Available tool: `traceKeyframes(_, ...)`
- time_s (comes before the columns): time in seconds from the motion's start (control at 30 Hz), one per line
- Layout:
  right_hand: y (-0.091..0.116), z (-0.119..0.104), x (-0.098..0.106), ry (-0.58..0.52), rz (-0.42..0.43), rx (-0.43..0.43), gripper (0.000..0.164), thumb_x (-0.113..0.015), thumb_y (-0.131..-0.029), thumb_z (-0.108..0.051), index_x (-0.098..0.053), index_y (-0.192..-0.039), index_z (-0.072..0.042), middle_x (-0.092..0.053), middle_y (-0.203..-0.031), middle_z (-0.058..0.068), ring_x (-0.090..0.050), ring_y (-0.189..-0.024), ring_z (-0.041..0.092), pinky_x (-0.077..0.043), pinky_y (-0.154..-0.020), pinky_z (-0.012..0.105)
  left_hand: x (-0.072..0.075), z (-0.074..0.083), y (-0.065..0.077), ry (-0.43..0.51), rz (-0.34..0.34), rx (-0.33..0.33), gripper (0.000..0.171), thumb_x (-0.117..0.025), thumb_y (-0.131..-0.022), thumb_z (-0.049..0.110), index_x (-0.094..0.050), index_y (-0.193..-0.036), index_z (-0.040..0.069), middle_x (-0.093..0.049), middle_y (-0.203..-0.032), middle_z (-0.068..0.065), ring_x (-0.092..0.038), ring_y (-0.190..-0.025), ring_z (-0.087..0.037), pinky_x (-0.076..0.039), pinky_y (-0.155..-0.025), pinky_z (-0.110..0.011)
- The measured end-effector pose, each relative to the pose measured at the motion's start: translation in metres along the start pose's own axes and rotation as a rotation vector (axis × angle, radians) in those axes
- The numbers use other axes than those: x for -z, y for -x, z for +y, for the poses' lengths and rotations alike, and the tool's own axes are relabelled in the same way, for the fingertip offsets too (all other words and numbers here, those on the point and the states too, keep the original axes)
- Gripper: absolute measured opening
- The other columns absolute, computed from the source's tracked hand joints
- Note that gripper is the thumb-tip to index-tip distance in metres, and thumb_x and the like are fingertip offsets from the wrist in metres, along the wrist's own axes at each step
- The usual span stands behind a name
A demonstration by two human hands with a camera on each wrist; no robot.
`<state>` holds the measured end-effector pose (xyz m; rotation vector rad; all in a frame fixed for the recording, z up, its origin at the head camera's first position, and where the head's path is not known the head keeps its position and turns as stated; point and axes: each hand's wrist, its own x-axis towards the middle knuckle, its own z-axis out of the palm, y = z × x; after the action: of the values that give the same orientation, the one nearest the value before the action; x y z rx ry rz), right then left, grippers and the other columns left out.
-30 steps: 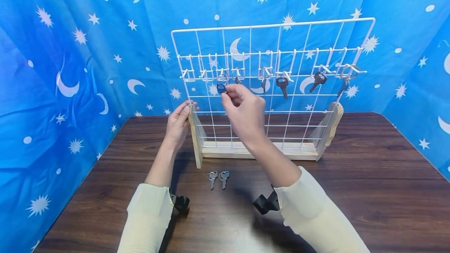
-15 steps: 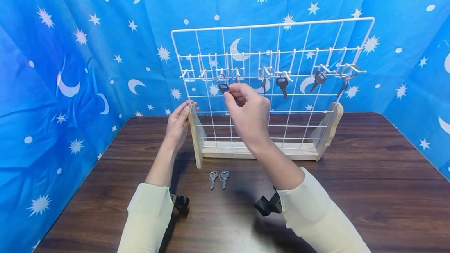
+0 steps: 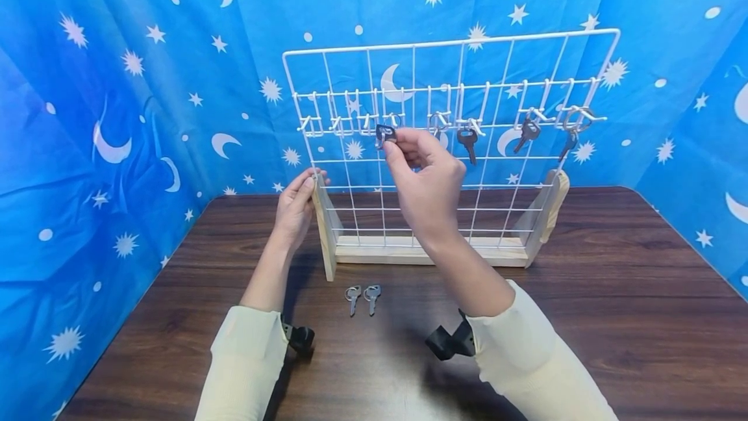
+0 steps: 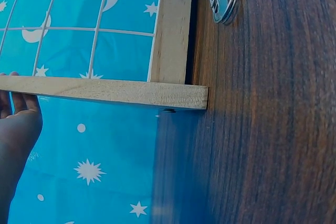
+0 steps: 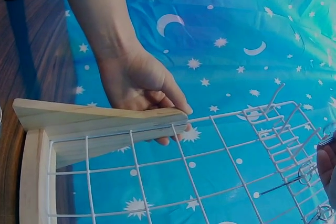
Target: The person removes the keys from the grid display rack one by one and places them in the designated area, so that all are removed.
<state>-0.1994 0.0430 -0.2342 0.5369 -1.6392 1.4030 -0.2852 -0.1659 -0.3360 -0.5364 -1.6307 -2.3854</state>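
Note:
My right hand (image 3: pixel 429 177) pinches a key (image 3: pixel 384 132) by thumb and forefinger, raised before the row of hooks on a white wire grid (image 3: pixel 382 187). The key's ring is close to its head, and the third hook (image 3: pixel 367 123) from the left carries nothing. At the right edge of the right wrist view only part of this hand (image 5: pixel 326 166) shows. My left hand (image 3: pixel 295 210) grips the left wooden side piece (image 3: pixel 324 232) of the stand, thumb on the near face, fingertips behind. In the left wrist view that hand (image 4: pixel 21 124) is partly cut off.
Two loose keys, a left one (image 3: pixel 353 301) and a right one (image 3: pixel 373 301), lie on the dark wooden table (image 3: pixel 613 317) before the stand. Several keys, including a dark key (image 3: pixel 467 141), hang from hooks farther right. A blue curtain (image 3: pixel 146 167) stands behind.
My right hand has moved right and slightly up with the key, whose ring has come away from the third hook. My left hand has stayed on the stand's side piece.

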Motion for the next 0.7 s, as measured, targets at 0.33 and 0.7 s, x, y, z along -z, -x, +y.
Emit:
traceKeyframes(0.33, 0.012, -0.004, 0.014, -0.039, -0.019, -0.149, 0.011, -0.065, -0.086, -0.005, -0.066, -0.093, 0.003, -0.069, -0.083, 0.008, -0.060, -0.069, 0.011, -0.050, -0.061, 0.022, -0.001, -0.001, 0.001, -0.009, 0.000, -0.010, 0.041, -0.047, -0.097, 0.013, -0.040, -0.129, -0.012, -0.059, -0.116, -0.011, -0.056, -0.106, -0.018, -0.038, -0.101, -0.033)
traceKeyframes(0.7, 0.038, 0.006, 0.024, -0.137, -0.118, -0.334, 0.009, -0.064, -0.085, -0.001, -0.065, -0.092, 0.003, -0.068, -0.084, 0.013, -0.064, -0.070, 0.016, -0.055, -0.066, 0.027, -0.002, 0.001, 0.001, -0.013, -0.001, -0.009, 0.044, -0.044, -0.098, 0.012, -0.035, -0.131, -0.016, -0.062, -0.108, 0.000, -0.056, -0.106, -0.017, -0.039, -0.099, -0.031)
